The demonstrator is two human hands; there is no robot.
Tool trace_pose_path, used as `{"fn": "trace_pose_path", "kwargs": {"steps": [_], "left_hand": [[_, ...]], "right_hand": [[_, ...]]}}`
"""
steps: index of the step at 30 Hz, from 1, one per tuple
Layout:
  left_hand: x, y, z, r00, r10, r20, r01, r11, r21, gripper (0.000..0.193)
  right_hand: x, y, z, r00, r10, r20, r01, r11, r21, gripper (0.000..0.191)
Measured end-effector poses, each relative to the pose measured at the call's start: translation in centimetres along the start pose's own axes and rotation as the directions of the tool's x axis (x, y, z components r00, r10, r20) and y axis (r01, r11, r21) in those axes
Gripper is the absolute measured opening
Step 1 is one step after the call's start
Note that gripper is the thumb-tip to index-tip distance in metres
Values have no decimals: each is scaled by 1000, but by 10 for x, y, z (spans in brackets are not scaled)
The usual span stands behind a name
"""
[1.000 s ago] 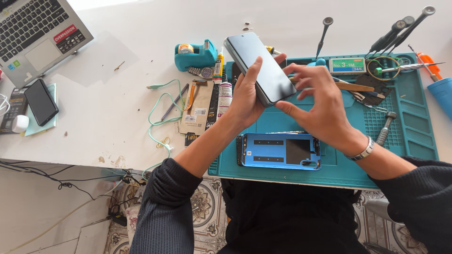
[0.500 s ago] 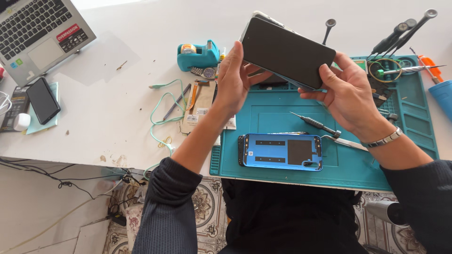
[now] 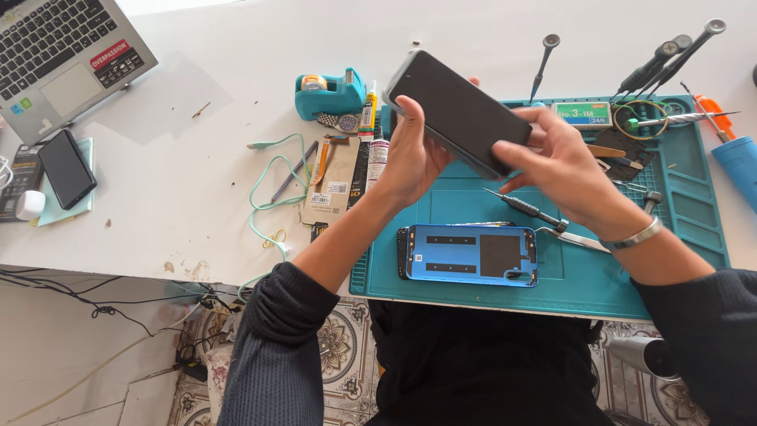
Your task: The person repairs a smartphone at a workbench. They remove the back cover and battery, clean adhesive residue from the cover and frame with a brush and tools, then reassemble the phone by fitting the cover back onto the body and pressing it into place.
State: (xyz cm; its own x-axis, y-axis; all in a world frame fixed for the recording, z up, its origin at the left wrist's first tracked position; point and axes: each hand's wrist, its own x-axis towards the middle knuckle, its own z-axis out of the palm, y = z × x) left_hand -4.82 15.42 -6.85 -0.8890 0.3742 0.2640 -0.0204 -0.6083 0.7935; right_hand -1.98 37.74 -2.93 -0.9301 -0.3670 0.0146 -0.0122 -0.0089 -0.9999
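Both hands hold a dark smartphone (image 3: 457,110) in the air above a teal work mat (image 3: 576,276), its black screen facing up. My left hand (image 3: 414,154) grips its near-left edge and my right hand (image 3: 556,162) grips its right end. Below them on the mat lies a blue phone back cover (image 3: 469,255), inner side up. A small screwdriver (image 3: 524,207) and metal tweezers (image 3: 576,237) lie on the mat just under my right hand.
A teal tape dispenser (image 3: 330,91), glue tube (image 3: 369,108), light green cable (image 3: 268,197) and a brown packet (image 3: 331,177) sit left of the mat. A laptop (image 3: 59,55) and a black phone (image 3: 67,168) are at the far left. Screwdrivers (image 3: 662,59) lie at the mat's far right.
The phone has been lowered a little and tilted, with both hands shifting along its edges. My right hand now covers its right end. The blue cover has not moved.
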Motion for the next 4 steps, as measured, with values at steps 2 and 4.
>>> {"fn": "trace_pose_path", "kwargs": {"steps": [2,4], "left_hand": [[2,2,5,999,-38,-6,38,999,11,85],[-1,-2,12,997,-70,-17,70,997,18,83]], "right_hand": [[-6,-7,7,973,-226,-53,190,907,-375,74],[-12,-16,12,908,-415,55,332,633,-699,90]]}}
